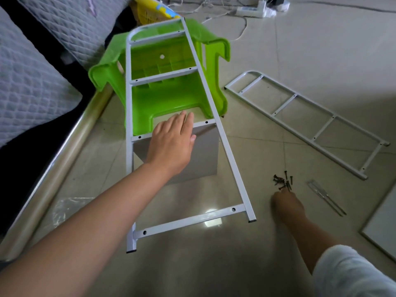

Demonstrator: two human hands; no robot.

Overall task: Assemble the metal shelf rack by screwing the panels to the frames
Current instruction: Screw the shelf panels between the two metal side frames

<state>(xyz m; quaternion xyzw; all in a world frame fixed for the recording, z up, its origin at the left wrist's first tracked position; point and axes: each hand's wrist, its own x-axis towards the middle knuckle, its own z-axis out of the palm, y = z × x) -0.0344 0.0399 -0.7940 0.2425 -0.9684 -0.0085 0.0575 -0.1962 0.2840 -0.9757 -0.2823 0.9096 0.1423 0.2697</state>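
Observation:
A white ladder-shaped metal frame [227, 144] leans with its top on an overturned green plastic stool [171, 99]. A grey panel [203, 155] stands under the frame's third rung. My left hand [173, 142] lies flat with straight fingers on that rung and the panel's top edge. My right hand [286, 205] reaches down to a small pile of dark screws [282, 181] on the floor, its fingertips at the pile; whether it pinches a screw is hidden. A second white frame [304, 123] lies flat on the tiles to the right.
A metal tool [325, 197] lies right of the screws. Another white panel [381, 226] sits at the right edge. A quilted mattress [32, 82] and its base rail run along the left. A power strip [250, 10] with cables lies at the back. Clear plastic wrap [66, 209] lies on the floor.

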